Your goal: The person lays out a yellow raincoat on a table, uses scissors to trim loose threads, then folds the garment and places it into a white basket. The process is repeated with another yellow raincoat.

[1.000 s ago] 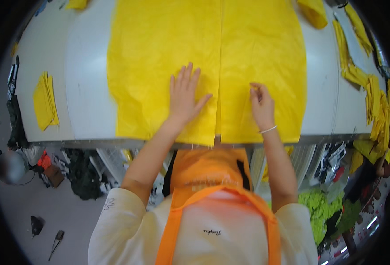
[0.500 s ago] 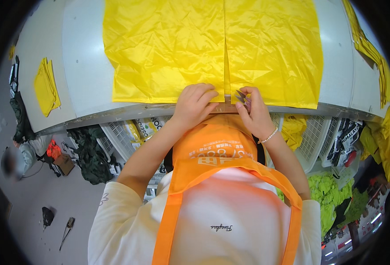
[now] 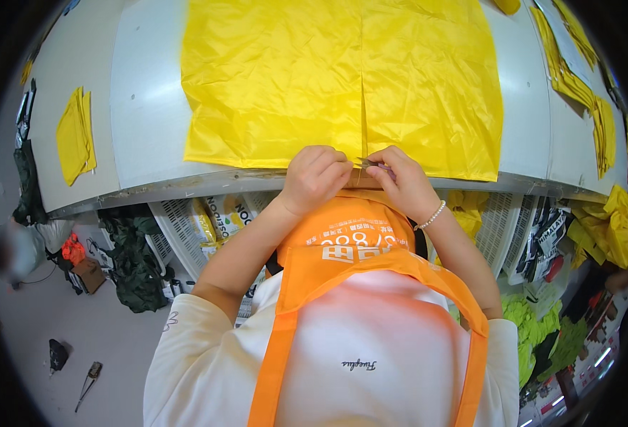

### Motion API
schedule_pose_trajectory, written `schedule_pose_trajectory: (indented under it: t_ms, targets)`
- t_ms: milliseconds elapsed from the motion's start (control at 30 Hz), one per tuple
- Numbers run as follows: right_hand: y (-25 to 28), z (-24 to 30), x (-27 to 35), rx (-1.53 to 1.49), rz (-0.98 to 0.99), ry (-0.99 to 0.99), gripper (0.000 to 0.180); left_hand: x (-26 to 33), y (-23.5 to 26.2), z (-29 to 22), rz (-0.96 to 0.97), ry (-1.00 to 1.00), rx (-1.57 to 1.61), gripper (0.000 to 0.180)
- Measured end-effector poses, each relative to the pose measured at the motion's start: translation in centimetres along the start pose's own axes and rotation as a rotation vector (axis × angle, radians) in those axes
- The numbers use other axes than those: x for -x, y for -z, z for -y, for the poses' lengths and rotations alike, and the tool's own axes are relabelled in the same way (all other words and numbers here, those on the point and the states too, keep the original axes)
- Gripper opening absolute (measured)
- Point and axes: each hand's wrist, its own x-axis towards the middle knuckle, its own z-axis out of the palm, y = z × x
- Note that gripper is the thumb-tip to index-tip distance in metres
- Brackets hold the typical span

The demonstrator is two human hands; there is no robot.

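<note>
A wide sheet of shiny, creased yellow fabric [image 3: 271, 92] lies over the pale table, with a straight slit or seam line running down its middle to the near edge. My left hand [image 3: 317, 179] is closed at that edge, pinching the fabric just left of the line. Close beside it, my right hand [image 3: 408, 186] grips a small pair of thread snips [image 3: 367, 163] with purplish handles. Their pointed blades reach left toward my left fingertips, at the foot of the line. Fingers hide the exact spot where blades and fabric meet.
Folded yellow pieces [image 3: 76, 139] lie on the table at left, more yellow fabric [image 3: 570, 78] at right. Under the table edge stand white slatted crates [image 3: 180, 229]. Dark green cloth [image 3: 129, 260] hangs at left. Another person [image 3: 16, 249] is at far left.
My right hand has brought the snips left, up to my left fingers at the middle line. The gap between the fabric's two halves looks narrower. The whole view has shifted slightly.
</note>
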Motion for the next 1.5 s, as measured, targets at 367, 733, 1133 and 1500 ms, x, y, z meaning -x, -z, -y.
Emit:
schedule_pose_trajectory:
  t_ms: [367, 733, 1133, 1500]
  targets:
    - [0.3, 1.6, -0.5, -0.178, -0.131, -0.011, 0.015, -1.7, 1.4, -1.3, -0.141, 0.252, 0.115, 0.013]
    - [0.5, 5.5, -2.5, 0.117, -0.549, 0.410, 0.019, -7.4, 3.8, -2.7, -0.218, 0.996, 0.887, 0.018]
    - [0.5, 5.0, -3.1, 0.068, -0.698, 0.424, 0.013, -8.2, 3.6, -3.7, -0.183, 0.968, 0.894, 0.018]
    - [1.8, 6.9, -3.3, -0.118, -0.589, 0.382, 0.012, -8.8, 3.8, -4.5, -0.108, 0.890, 0.667, 0.014]
